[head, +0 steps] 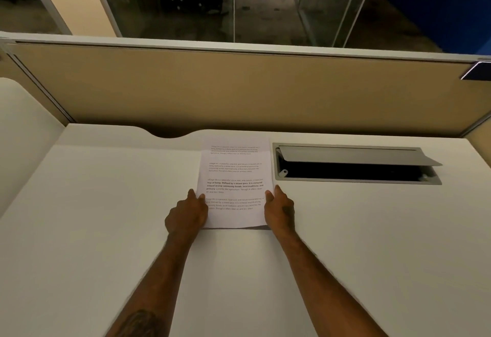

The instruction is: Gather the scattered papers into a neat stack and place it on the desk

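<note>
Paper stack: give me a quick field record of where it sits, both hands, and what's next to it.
stack: paper stack lying flat on the white desk, printed side up, edges look aligned
left hand: left hand against the stack's left edge
right hand: right hand against the right edge
loose sheets: none seen elsewhere
nearby: open cable tray to the right, apart from the stack

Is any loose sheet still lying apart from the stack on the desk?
No: the paper stack sits alone on the desk, held at its sides by the left hand and right hand.
</note>
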The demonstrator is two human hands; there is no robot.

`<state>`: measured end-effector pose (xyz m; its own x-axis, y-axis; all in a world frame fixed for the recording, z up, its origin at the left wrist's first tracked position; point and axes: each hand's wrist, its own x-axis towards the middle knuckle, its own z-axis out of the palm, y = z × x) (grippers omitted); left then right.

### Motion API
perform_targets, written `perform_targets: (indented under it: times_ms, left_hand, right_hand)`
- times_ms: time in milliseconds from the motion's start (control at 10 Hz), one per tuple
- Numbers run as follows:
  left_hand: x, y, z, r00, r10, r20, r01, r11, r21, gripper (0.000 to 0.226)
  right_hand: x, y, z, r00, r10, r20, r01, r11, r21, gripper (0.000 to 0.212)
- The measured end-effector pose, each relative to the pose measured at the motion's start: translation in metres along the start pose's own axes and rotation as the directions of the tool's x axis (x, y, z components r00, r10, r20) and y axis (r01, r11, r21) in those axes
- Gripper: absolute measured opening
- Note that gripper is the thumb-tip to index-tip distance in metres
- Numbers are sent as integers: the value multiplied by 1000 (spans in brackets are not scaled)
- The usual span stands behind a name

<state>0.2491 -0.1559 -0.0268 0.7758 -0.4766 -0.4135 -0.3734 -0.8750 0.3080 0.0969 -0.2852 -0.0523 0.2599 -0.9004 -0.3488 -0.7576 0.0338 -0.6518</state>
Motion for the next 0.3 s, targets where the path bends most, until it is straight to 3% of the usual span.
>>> perform_targets:
  times_ms: [100,200,300]
  left_hand:
    - [-19,-12,-7,999,-30,-36,32,999,37,51]
    - [-41,-28,-12,998,-31,-57,31,1000,-3,54]
    - [-74,-38,-9,993,75,-89,-74,997,21,55]
  right_hand:
    - [-12,3,-15,998,-50,-44,36,962,-271,57]
    - [-37,7,-32,991,-119,-58,83,899,-430,58]
    - [-69,22,-37,969,-248,-15,206,835,-511,57]
